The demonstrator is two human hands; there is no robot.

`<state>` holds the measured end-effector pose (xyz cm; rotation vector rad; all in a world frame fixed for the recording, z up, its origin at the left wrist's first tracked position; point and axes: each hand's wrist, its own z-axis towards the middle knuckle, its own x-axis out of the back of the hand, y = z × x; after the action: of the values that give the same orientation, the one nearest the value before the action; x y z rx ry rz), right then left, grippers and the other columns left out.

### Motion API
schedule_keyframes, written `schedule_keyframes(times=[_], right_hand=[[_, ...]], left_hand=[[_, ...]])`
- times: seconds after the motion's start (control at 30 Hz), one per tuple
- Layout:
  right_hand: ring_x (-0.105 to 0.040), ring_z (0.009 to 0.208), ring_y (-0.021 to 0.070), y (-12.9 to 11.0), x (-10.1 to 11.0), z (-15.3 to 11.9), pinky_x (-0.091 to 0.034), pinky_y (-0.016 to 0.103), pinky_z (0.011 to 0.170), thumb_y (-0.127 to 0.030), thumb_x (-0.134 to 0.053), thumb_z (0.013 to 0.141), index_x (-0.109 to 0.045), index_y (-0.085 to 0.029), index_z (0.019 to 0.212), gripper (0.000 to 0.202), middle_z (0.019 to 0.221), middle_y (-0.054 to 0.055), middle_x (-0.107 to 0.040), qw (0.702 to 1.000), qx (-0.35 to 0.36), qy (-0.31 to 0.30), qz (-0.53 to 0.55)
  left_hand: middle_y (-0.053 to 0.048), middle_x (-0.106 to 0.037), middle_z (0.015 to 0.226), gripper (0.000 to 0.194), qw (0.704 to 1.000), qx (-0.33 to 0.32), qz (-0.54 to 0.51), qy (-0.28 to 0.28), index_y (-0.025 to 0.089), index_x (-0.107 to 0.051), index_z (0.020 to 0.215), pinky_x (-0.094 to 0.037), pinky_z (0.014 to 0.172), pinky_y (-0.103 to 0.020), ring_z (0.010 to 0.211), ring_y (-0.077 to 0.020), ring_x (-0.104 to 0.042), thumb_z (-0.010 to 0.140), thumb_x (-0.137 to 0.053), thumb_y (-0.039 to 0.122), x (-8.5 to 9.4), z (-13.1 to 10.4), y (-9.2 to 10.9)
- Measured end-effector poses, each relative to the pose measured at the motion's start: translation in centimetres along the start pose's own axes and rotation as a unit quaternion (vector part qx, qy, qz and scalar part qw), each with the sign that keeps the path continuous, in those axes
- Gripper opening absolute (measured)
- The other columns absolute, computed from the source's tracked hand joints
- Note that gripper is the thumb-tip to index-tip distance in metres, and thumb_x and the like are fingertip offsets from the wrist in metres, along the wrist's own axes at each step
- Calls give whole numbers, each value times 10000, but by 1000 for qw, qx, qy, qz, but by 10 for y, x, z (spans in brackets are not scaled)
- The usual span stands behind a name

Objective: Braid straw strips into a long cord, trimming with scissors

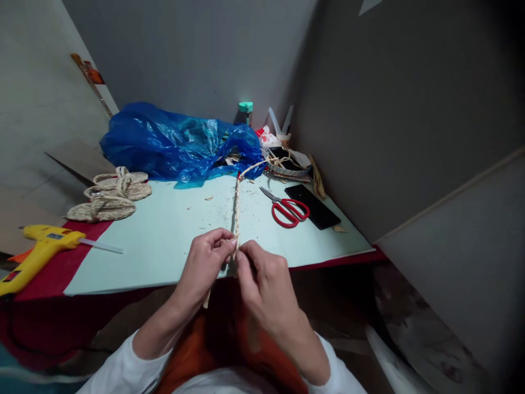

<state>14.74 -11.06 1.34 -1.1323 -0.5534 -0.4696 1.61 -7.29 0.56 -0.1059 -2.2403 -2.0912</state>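
Pale-green desk [164, 235] ahead, left hand [205, 257] and right hand [267, 278] pinch a tan fibre braid [237, 210] (likely light, pliable; best held there).

White long-ish top here, pretty plain. The left sleeve [127, 364] sits at the bottom left of the frame and stops partway down the forearm, kinda wrinkly with a shadowy edge by the cuff. Right sleeve [334, 366], lower right, is the same white and same length. Left hand [207, 257] and right hand [264, 276] are both bare. More white fabric [225, 381] bottom centre, plus rusty orange cloth [191, 346] over the lap, pretty dark in the middle.
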Motion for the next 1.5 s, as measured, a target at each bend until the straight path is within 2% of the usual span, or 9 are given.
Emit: schedule_keyframes(times=[0.13, 0.27, 0.4, 0.57, 0.77, 0.97, 1.2, 1.3, 1.5], right_hand=[[-549, 621, 148, -5, -16, -10, -336, 267, 590, -133, -389, 899, -554, -170, 862, 173, 723, 30, -610, 996, 63, 12, -64], [-577, 630, 199, 0, -29, -15, -310, 317, 546, -68, -425, 828, -584, -145, 896, 189, 708, 60, -626, 973, 121, 40, -190], [-549, 583, 201, -3, -20, -13, -289, 328, 509, -65, -494, 797, -600, -137, 898, 163, 678, 61, -626, 950, 170, -9, -262], [-560, 767, 229, -3, 6, 7, -394, 339, 680, -185, -478, 920, -591, -161, 958, 122, 855, 100, -643, 962, 110, 25, -248], [-524, 643, 146, 4, -5, 22, -391, 255, 617, -118, -329, 949, -543, -164, 975, 221, 815, 51, -622, 993, 34, -113, -21], [-480, 584, 137, 5, -16, 24, -332, 251, 585, -200, -327, 959, -561, -164, 959, 236, 712, 25, -581, 995, 14, -96, -18], [-391, 559, 102, 13, -15, 30, -295, 221, 559, -300, -372, 965, -494, -183, 662, 348, 593, -32, -444, 990, -8, -91, 109], [-365, 542, 95, 14, -16, 30, -280, 223, 546, -280, -409, 942, -475, -178, 626, 339, 567, -39, -405, 990, -18, -75, 122], [-420, 534, 97, 16, -18, 28, -316, 219, 556, -257, -421, 927, -556, -167, 651, 320, 548, -32, -469, 986, -37, -65, 150]], left_hand=[[66, -478, 485, 193, 995, 61, -81, -16, 145, -652, 748, -267, 447, -170, 435, -50, -340, 694, -727, 314, 2, -3, 0], [-10, -642, 650, 228, 982, 114, -146, -47, 139, -650, 794, -324, 478, -160, 477, -48, -405, 693, -743, 321, 8, -7, 5], [-26, -668, 705, 217, 981, 106, -156, -53, 124, -636, 814, -199, 407, -142, 424, -7, -276, 732, -718, 307, 12, -9, 8], [9, -616, 638, 183, 978, 103, -173, -49, 129, -611, 812, -170, 402, -134, 418, -5, -319, 739, -706, 266, 12, -7, 7], [41, -568, 600, 179, 985, 65, -148, -52, 139, -598, 810, -136, 398, -157, 406, -9, -245, 755, -685, 285, 11, -8, 1], [50, -548, 639, 159, 995, 30, -75, -50, 179, -571, 870, -285, 468, -180, 502, -69, -405, 795, -635, 304, 19, -16, 1], [-1, -704, 744, 118, 978, -85, 191, 4, 241, -519, 921, -398, 643, -259, 678, -184, -617, 819, -577, 253, 19, -27, 6], [-4, -708, 701, 16, 957, -119, 264, 6, 243, -561, 834, -376, 620, -268, 623, -194, -613, 827, -550, 252, 23, -27, 12], [10, -659, 607, 181, 946, -127, 299, -5, 239, -615, 702, -356, 548, -252, 501, -153, -544, 852, -542, 308, 30, -32, 22]])
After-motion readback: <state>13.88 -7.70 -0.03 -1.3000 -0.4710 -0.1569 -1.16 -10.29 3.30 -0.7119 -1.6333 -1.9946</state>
